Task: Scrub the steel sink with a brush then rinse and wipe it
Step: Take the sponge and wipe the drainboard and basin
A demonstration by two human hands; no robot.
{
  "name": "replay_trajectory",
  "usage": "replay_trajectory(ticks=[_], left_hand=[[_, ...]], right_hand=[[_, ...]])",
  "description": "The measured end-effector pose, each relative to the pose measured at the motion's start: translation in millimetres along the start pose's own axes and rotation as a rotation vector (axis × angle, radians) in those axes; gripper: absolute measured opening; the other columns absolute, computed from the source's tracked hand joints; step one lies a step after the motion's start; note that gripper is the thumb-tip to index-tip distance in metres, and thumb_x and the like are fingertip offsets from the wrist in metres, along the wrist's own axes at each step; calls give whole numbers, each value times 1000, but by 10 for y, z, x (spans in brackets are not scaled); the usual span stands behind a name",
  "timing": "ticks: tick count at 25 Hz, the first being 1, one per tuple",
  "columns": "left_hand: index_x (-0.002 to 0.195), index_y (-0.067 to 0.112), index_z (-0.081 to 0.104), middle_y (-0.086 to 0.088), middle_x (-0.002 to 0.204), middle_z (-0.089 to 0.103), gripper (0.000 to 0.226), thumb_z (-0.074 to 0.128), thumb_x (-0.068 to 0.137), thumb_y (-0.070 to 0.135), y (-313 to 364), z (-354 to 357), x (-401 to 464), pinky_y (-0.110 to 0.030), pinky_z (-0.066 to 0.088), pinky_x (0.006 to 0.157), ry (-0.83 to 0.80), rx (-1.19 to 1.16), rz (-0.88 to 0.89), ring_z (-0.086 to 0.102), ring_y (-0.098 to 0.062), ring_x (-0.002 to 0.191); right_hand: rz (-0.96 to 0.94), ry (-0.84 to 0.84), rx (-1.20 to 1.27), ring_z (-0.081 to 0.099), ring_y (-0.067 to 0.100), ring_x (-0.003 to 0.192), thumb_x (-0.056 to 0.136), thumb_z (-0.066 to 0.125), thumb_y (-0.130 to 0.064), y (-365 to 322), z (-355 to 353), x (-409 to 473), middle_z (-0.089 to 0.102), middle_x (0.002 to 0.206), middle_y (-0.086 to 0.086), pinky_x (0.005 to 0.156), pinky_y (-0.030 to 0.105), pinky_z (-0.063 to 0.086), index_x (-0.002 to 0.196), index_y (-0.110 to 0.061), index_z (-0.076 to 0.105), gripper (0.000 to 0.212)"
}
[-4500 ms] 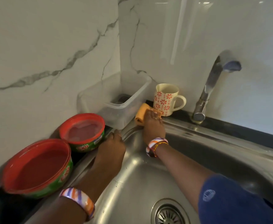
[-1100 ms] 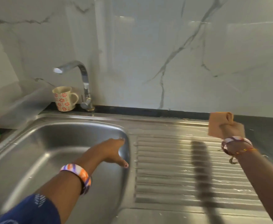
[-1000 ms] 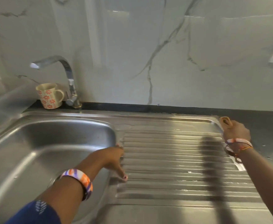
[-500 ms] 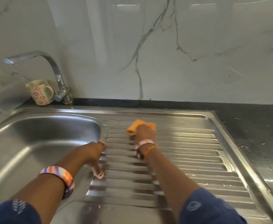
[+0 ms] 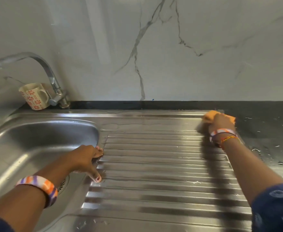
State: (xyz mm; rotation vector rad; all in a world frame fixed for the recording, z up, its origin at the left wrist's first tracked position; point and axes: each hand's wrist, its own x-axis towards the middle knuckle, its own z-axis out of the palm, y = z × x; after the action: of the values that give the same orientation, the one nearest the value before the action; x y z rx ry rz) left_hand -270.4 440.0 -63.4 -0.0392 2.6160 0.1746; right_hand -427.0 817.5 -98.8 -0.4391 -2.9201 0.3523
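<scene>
The steel sink (image 5: 36, 139) fills the counter, its basin at the 9 o'clock side and its ribbed drainboard (image 5: 162, 164) in the middle. The patterned mug (image 5: 34, 96) stands at 10 o'clock beside the tap (image 5: 53, 84). The left hand (image 5: 85, 159) rests spread on the edge between the basin and the drainboard. At 2 o'clock, the right hand (image 5: 221, 122) presses the orange cloth (image 5: 212, 115) on the far corner of the drainboard; I cannot tell if its fingers grip the cloth.
</scene>
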Motion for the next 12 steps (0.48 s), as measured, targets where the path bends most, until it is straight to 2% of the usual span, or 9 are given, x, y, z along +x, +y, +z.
replay_trajectory(ticks=[1,2,3,4,5,7,10,11,12], left_hand=[[136,11,47,-2,139,49,86,84,63,40,-3,-4,42,-27,41,98,-13,18,-12,50,-18,122],[120,9,58,-5,124,59,73,85,59,40,4,-9,93,-27,45,86,-28,41,-20,57,-18,108],[97,10,61,-5,103,63,58,86,56,42,24,-11,137,-26,44,73,-25,72,-22,58,-18,90],[79,12,56,-3,85,58,49,86,56,43,57,-15,164,-25,38,61,-13,106,-18,53,-17,78],[69,15,48,1,73,50,48,85,58,45,101,-24,178,-23,32,55,-10,136,-22,47,-16,72],[69,15,49,5,67,41,46,84,61,44,191,-56,209,-21,28,51,-10,165,-43,44,-15,73],[77,17,48,6,74,45,49,86,59,41,251,-88,219,-24,42,65,-19,152,-57,48,-14,79],[77,17,48,6,74,47,49,86,58,41,247,-91,215,-27,44,70,-22,151,-54,49,-15,80],[82,16,52,5,77,50,49,86,58,41,234,-88,207,-27,45,73,-17,145,-53,50,-15,82]], right_hand=[[19,-37,-29,40,34,131,83,61,-12,-81,31,-94,46,137,21,108,43,34,131,0,47,52],[42,-64,-46,30,32,138,84,61,-14,-226,80,-184,35,145,20,113,44,27,140,1,35,63],[31,-81,-36,23,31,141,87,56,-15,-358,214,-192,28,150,19,115,44,22,144,2,26,66],[50,-120,-22,20,30,143,90,51,-14,-581,265,-241,24,152,18,116,43,20,145,2,22,65],[35,-132,54,21,30,142,91,48,-14,-761,323,-301,25,152,18,116,43,20,145,2,22,62],[-104,-215,178,32,31,137,90,45,-11,-1166,418,-547,36,146,18,113,42,28,140,2,34,53],[-330,-281,398,48,28,126,87,49,-12,-1763,540,-834,53,133,14,106,36,38,128,-2,52,43],[-328,-377,577,50,28,123,89,48,-9,-1906,496,-919,56,131,14,102,32,40,126,-3,54,39],[-388,-520,611,52,28,121,91,46,-6,-1968,439,-974,58,128,15,96,28,41,125,-4,56,36]])
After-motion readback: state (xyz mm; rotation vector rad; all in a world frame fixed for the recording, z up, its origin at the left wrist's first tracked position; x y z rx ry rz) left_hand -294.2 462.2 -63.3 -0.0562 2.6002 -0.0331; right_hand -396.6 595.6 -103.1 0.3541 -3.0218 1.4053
